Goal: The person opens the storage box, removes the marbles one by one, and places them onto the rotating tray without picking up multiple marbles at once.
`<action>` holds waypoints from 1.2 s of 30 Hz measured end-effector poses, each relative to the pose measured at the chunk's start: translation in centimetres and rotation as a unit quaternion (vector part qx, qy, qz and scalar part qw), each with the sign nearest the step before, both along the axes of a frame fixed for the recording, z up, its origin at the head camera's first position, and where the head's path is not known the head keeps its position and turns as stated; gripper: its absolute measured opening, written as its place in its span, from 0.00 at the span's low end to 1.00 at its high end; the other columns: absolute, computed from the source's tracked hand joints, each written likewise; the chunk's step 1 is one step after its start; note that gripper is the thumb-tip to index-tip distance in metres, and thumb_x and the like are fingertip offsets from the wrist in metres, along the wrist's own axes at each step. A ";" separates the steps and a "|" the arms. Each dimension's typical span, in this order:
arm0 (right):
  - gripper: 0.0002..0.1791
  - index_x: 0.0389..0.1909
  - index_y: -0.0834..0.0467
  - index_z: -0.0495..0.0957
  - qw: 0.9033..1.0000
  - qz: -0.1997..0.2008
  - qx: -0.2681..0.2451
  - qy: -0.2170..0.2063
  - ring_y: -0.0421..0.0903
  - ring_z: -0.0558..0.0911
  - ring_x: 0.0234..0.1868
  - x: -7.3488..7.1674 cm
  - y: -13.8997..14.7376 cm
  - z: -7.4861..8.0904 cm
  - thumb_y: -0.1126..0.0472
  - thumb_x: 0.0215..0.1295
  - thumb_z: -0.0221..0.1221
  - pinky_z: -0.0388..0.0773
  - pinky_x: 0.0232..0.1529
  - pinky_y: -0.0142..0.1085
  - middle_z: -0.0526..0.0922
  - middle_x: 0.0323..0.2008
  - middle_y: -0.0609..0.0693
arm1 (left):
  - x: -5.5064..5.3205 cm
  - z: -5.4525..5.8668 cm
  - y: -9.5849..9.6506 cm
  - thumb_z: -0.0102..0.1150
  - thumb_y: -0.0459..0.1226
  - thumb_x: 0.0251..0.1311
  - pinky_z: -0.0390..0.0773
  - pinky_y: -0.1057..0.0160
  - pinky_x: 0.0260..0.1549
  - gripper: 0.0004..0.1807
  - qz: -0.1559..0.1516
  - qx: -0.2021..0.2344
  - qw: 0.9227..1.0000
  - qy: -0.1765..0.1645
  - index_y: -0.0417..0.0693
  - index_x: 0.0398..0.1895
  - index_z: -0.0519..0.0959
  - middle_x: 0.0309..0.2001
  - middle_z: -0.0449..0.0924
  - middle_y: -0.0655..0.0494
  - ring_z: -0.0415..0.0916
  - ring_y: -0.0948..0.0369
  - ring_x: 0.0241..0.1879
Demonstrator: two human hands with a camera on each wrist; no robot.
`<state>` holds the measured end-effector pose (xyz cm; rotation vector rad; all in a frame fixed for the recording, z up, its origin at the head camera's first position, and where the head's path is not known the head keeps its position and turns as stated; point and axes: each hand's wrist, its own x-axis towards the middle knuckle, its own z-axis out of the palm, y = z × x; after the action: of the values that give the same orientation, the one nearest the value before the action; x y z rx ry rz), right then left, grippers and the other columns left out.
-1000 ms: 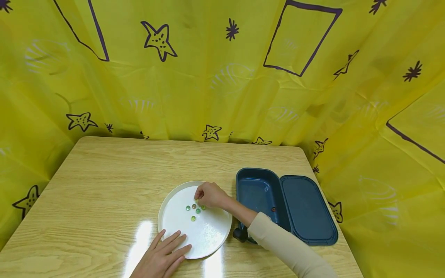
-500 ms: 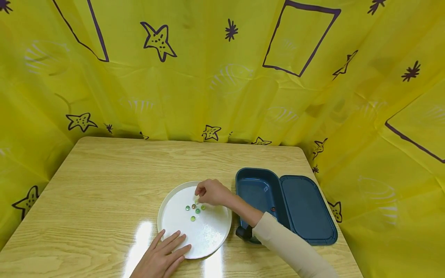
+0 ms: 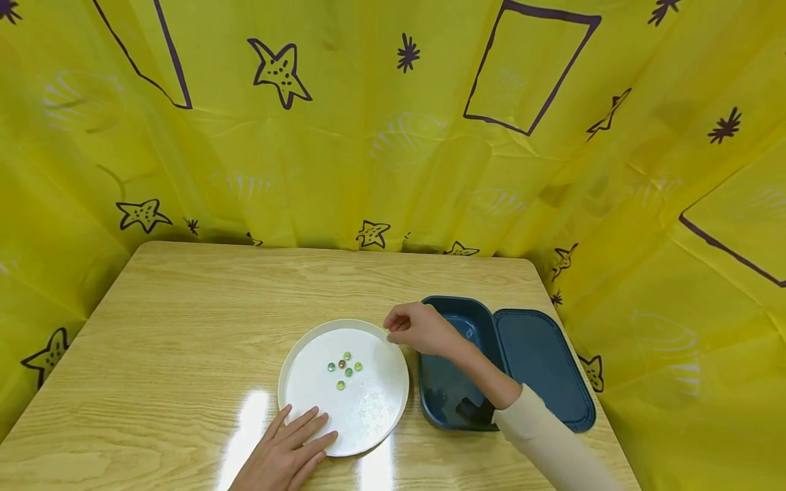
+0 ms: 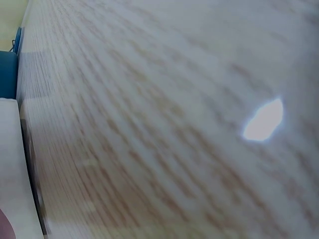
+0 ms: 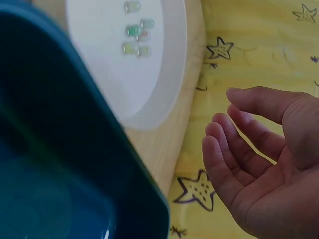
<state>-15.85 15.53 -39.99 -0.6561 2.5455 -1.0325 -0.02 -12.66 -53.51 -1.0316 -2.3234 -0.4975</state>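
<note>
A white round tray (image 3: 368,419) lies on the table, with several small glass marbles (image 3: 340,385), green, yellow-green and one brownish, grouped near its middle. My left hand (image 3: 285,450) rests spread over the tray's near-left rim, fingers straight. In the head view my right hand (image 3: 424,329) is over the gap between the tray's far-right rim and the dark blue box (image 3: 430,409). The right wrist view shows its fingers (image 5: 219,167) loosely bent, the thumb apart from them and nothing between. My right forearm hides part of the box's inside.
The box's flat lid (image 3: 546,361) lies open to its right, near the table's right edge. A yellow curtain (image 3: 338,157) with drawn starfish hangs behind and beside the wooden table (image 3: 202,320).
My right hand has moved from over the marbles to the right, toward the box, and a pale green marble it covered now shows. The left hand has stayed in place.
</note>
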 end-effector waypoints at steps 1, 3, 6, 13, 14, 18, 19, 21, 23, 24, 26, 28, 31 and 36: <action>0.07 0.42 0.62 0.83 1.000 -0.003 0.001 0.003 0.40 0.81 0.36 0.1 0.7 0.1 0.66 0.64 0.65 0.79 0.40 0.34 0.83 0.34 0.44 | 0.0 0.0 0.0 0.32 0.50 0.81 0.44 0.55 0.72 0.26 -0.001 0.001 1.000 0.001 0.58 0.48 0.86 0.52 0.83 0.55 0.78 0.54 0.55; 0.06 0.42 0.61 0.84 1.000 -0.011 0.006 0.008 0.41 0.81 0.37 0.3 2.1 0.3 0.66 0.65 0.65 0.80 0.39 0.35 0.83 0.35 0.44 | 0.0 0.0 0.1 0.32 0.50 0.81 0.44 0.55 0.72 0.26 -0.002 0.002 1.000 0.002 0.58 0.48 0.86 0.52 0.83 0.54 0.78 0.54 0.55; 0.06 0.42 0.60 0.83 1.000 -0.023 0.015 0.014 0.42 0.81 0.37 0.6 4.3 0.3 0.65 0.65 0.65 0.80 0.39 0.37 0.83 0.35 0.44 | 0.0 0.0 0.1 0.33 0.50 0.81 0.44 0.55 0.72 0.26 -0.003 0.003 1.000 0.002 0.58 0.48 0.86 0.52 0.83 0.54 0.78 0.54 0.54; 0.07 0.41 0.61 0.83 0.997 -0.065 0.044 0.009 0.43 0.82 0.36 1.5 8.6 -0.6 0.65 0.64 0.67 0.80 0.35 0.38 0.83 0.35 0.45 | 0.0 0.0 0.1 0.33 0.50 0.81 0.42 0.56 0.73 0.25 -0.002 0.005 1.000 -0.002 0.58 0.49 0.85 0.53 0.83 0.54 0.78 0.54 0.55; 0.07 0.41 0.61 0.83 0.996 -0.073 0.053 0.007 0.43 0.82 0.36 1.7 9.0 -0.8 0.66 0.63 0.67 0.80 0.34 0.38 0.83 0.35 0.46 | 0.0 -0.1 0.0 0.33 0.50 0.81 0.42 0.56 0.73 0.25 -0.001 0.005 1.000 -0.003 0.58 0.49 0.85 0.53 0.83 0.54 0.78 0.54 0.55; 0.09 0.41 0.61 0.82 0.990 -0.094 0.101 0.003 0.44 0.81 0.34 2.3 10.1 -1.3 0.68 0.61 0.68 0.79 0.30 0.37 0.82 0.33 0.47 | 0.0 0.0 0.0 0.33 0.51 0.81 0.42 0.56 0.73 0.26 0.001 0.006 1.000 -0.009 0.58 0.49 0.86 0.53 0.83 0.54 0.79 0.53 0.55; 0.09 0.41 0.62 0.82 0.989 -0.098 0.112 0.006 0.44 0.81 0.33 2.4 10.3 -1.5 0.68 0.60 0.68 0.79 0.30 0.37 0.82 0.33 0.47 | 0.0 0.0 0.0 0.33 0.51 0.81 0.42 0.56 0.73 0.26 0.001 0.006 1.000 -0.010 0.58 0.49 0.85 0.53 0.83 0.54 0.79 0.53 0.55; 0.10 0.41 0.63 0.82 0.986 -0.105 0.130 0.009 0.43 0.80 0.31 2.5 10.5 -1.8 0.69 0.58 0.69 0.80 0.29 0.37 0.82 0.33 0.48 | 0.0 0.0 0.0 0.33 0.51 0.81 0.42 0.56 0.73 0.26 0.003 0.006 1.000 -0.010 0.58 0.49 0.85 0.53 0.83 0.54 0.79 0.53 0.55; 0.11 0.41 0.64 0.82 0.983 -0.114 0.145 0.009 0.43 0.79 0.27 2.4 10.7 -2.1 0.69 0.57 0.70 0.79 0.26 0.37 0.82 0.33 0.50 | 0.0 -0.1 0.0 0.33 0.51 0.81 0.42 0.56 0.73 0.26 0.004 0.005 1.000 -0.008 0.59 0.49 0.85 0.53 0.83 0.55 0.79 0.53 0.55; 0.11 0.41 0.64 0.82 0.981 -0.116 0.152 0.012 0.42 0.79 0.25 2.4 10.8 -2.3 0.69 0.57 0.70 0.79 0.26 0.37 0.82 0.33 0.51 | 0.0 -0.1 0.1 0.32 0.51 0.81 0.41 0.56 0.73 0.26 0.005 0.006 1.000 -0.009 0.59 0.49 0.85 0.53 0.83 0.55 0.79 0.53 0.55; 0.12 0.42 0.65 0.82 0.979 -0.121 0.162 0.012 0.42 0.78 0.21 2.3 10.8 -2.7 0.70 0.57 0.69 0.79 0.24 0.36 0.82 0.35 0.53 | 0.1 -0.1 0.1 0.33 0.50 0.81 0.41 0.57 0.73 0.25 0.004 0.008 1.000 -0.008 0.59 0.50 0.85 0.53 0.83 0.54 0.79 0.53 0.54; 0.12 0.42 0.66 0.82 0.977 -0.119 0.177 0.019 0.42 0.78 0.20 2.2 10.9 -2.9 0.71 0.57 0.69 0.78 0.23 0.36 0.82 0.36 0.55 | 0.1 -0.1 0.2 0.33 0.50 0.81 0.40 0.57 0.73 0.26 0.004 0.009 1.000 -0.009 0.59 0.49 0.85 0.52 0.84 0.54 0.79 0.53 0.54; 0.11 0.41 0.65 0.82 0.972 -0.112 0.204 0.037 0.43 0.78 0.22 2.0 10.9 -3.2 0.71 0.57 0.69 0.78 0.25 0.38 0.82 0.35 0.55 | 0.1 0.0 0.2 0.32 0.50 0.81 0.40 0.57 0.73 0.26 0.005 0.009 1.000 -0.010 0.58 0.49 0.86 0.52 0.84 0.53 0.80 0.53 0.54; 0.07 0.34 0.63 0.80 0.964 -0.105 0.240 0.041 0.45 0.74 0.23 2.0 10.8 -3.5 0.74 0.56 0.65 0.74 0.24 0.38 0.78 0.29 0.53 | 0.1 0.0 0.3 0.32 0.50 0.81 0.40 0.57 0.73 0.27 0.007 0.008 1.000 -0.008 0.58 0.48 0.86 0.52 0.84 0.53 0.80 0.53 0.53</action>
<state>-13.88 26.29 -43.51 -0.3048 2.8289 -0.4118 0.07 -12.34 -53.51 -1.0080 -2.3356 -0.5191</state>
